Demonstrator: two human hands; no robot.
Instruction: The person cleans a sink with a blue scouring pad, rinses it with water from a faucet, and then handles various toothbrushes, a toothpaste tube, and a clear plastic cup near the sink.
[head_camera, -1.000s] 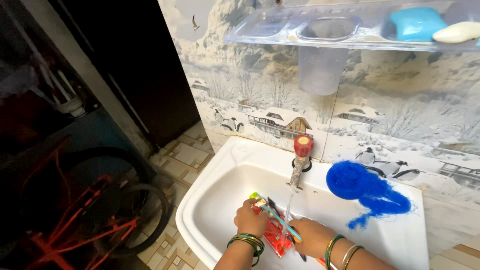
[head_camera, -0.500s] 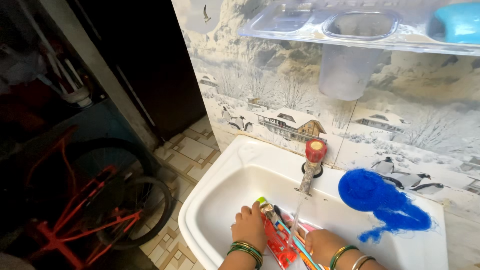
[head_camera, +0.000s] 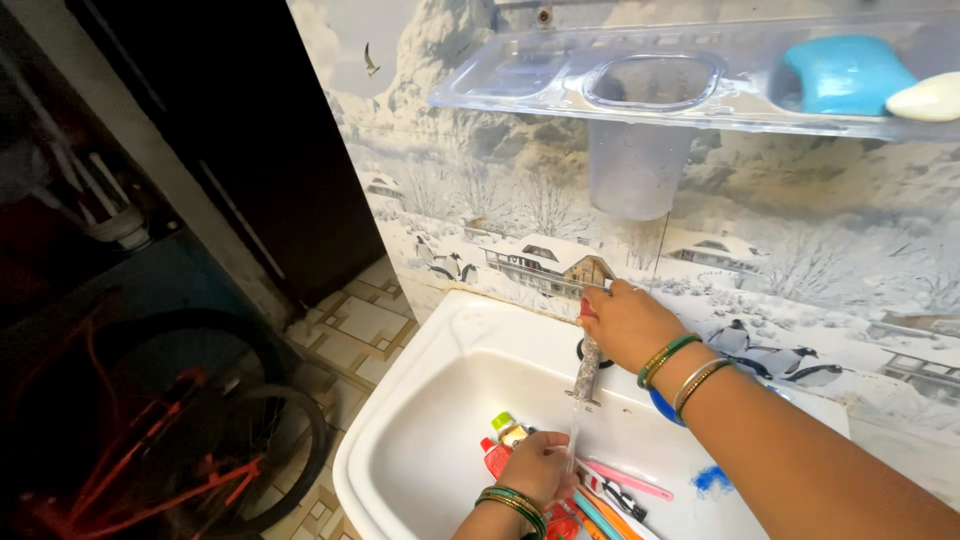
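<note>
Right hand (head_camera: 625, 322) now atop tap (head_camera: 587, 368).

My right hand (head_camera: 625, 325) covers the tap's (head_camera: 587, 370) red top; my left hand (head_camera: 535, 468) hides part of the tubes (head_camera: 500, 445); the toothbrushes (head_camera: 610, 500) run off the bottom edge.
</note>
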